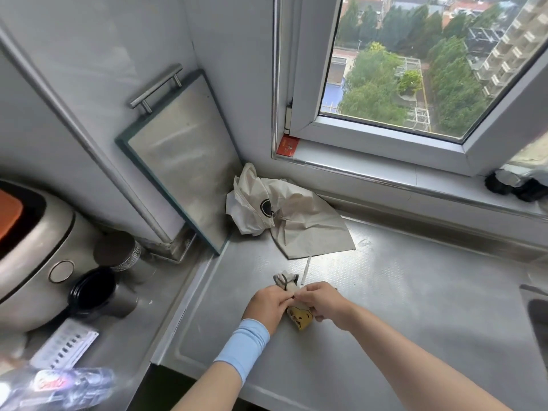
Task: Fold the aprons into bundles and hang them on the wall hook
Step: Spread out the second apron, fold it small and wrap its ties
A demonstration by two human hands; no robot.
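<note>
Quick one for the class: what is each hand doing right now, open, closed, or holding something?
Left hand: closed, gripping the folded apron bundle on the counter.
Right hand: closed, pinching the same bundle.

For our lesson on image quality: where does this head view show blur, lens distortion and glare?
Head view: blur smears the plastic bottle at bottom left; wide-angle distortion bows the window frame; daylight leaves soft glare on the steel counter; the left hand, right hand and apron bundle look sharp.
</note>
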